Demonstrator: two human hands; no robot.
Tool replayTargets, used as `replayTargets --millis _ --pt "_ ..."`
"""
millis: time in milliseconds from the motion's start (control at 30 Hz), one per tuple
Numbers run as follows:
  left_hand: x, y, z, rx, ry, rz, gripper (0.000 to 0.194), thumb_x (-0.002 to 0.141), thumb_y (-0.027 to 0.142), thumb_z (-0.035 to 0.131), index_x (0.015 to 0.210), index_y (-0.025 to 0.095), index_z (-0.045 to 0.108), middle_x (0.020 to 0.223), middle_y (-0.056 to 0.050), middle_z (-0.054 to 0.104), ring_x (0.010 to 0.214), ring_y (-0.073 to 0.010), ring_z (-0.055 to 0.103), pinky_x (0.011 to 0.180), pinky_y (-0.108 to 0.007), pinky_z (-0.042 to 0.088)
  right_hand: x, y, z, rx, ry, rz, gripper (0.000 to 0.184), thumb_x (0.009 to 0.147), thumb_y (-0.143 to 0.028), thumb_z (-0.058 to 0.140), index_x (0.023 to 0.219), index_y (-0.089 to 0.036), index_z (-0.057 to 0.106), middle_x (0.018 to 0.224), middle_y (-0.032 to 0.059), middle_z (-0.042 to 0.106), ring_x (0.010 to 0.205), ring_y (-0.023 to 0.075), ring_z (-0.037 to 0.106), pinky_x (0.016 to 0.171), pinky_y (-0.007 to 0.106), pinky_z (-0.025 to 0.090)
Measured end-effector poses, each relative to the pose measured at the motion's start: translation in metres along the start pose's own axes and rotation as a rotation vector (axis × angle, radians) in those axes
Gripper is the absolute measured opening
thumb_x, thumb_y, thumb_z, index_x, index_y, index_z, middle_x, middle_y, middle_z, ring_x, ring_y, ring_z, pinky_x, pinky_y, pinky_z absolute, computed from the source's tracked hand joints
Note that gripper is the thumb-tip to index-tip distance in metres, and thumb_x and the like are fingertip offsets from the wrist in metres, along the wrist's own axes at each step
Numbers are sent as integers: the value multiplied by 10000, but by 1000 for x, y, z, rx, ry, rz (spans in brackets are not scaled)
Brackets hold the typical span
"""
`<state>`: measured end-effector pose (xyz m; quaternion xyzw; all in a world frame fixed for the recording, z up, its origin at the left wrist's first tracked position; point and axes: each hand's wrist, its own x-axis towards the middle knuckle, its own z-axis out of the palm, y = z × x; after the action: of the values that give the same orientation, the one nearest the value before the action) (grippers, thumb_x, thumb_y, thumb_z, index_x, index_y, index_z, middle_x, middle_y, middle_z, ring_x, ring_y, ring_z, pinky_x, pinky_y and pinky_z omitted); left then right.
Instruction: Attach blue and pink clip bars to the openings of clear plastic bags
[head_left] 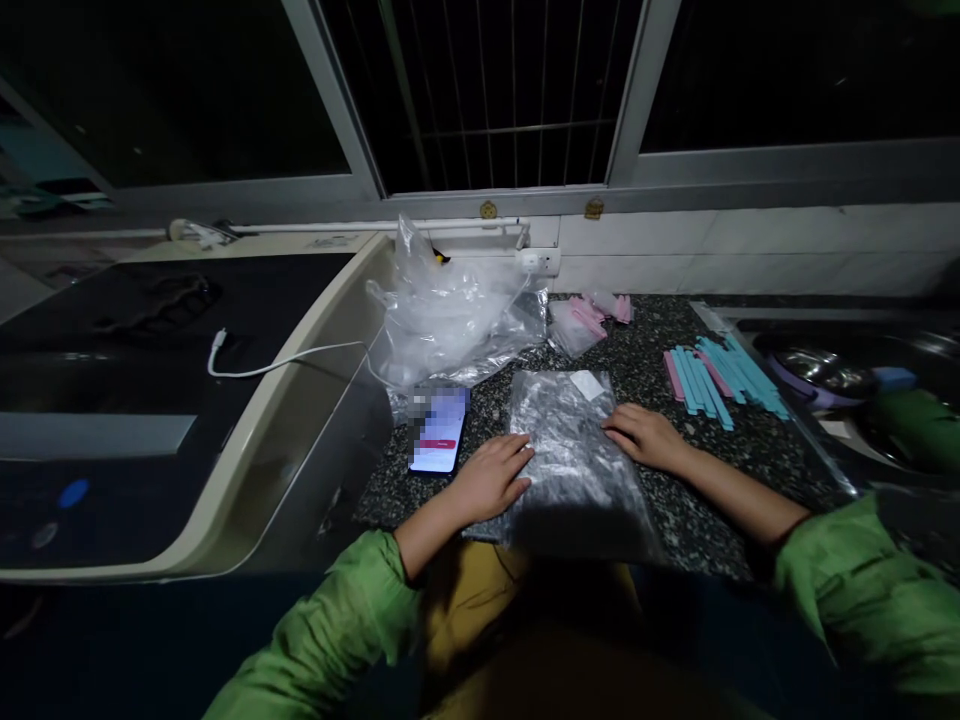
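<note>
A clear plastic bag (566, 450) lies flat on the speckled dark counter in front of me, with a small white label (587, 385) near its top edge. On its left edge rests my left hand (495, 478), palm down and fingers stretched out. My right hand (645, 436) touches the opposite edge, its fingers extended and slightly bent. Neither hand grips anything visible. Just left of my left hand is a phone (442, 432) with its screen lit. Light blue and pink flat strips (712, 378) are spread out beyond my right hand.
Crumpled clear plastic bags (457, 310) are heaped by the wall, beside small packs of pink pieces (589, 318). A washing machine (300, 330) stands left, a white cable (285, 362) across it. A sink (780, 330) at right holds a metal bowl (821, 370).
</note>
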<state>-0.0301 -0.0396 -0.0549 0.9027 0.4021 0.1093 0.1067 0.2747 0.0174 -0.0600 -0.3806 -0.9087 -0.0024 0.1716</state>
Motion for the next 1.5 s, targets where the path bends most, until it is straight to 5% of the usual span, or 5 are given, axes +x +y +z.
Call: replayTargets --millis 267,467,733,1167,1500 --pt "-44 10 -5 -64 -129 171 784 655 521 631 1322 188 390 1417 -151 353 1284 -312 337 1056 -487 261 -47 -18 -18 21 -79 -107 295 844 -166 395 999 -220 640 923 80 628 837 177 557 693 309 465" --pt "-58 15 5 1 -101 215 529 767 353 547 1258 179 459 1376 -155 409 1251 -296 371 1019 -484 302 -65 -37 -22 86 -92 -73 297 845 -188 414 1045 -237 628 980 83 625 889 185 555 748 344 464" --pt "-37 16 5 -252 73 51 368 809 133 358 1049 197 630 1029 -73 663 966 -187 576 861 -368 443 -67 -39 -28 134 -129 -67 272 845 -239 440 1050 -228 619 998 88 619 928 195 550 779 358 452" --pt "-18 20 20 -635 360 -505 346 789 371 419 563 153 566 551 -4 575 561 -128 508 554 -233 389 -61 -47 -9 378 37 235 367 866 -406 406 671 -201 641 724 59 627 759 185 548 698 321 430" --pt "1 17 23 -554 459 -615 181 763 275 525 868 155 611 572 34 529 550 -108 498 572 -212 384 -49 -61 -7 204 10 549 354 785 -353 467 469 -196 442 553 4 534 612 141 483 618 265 349"
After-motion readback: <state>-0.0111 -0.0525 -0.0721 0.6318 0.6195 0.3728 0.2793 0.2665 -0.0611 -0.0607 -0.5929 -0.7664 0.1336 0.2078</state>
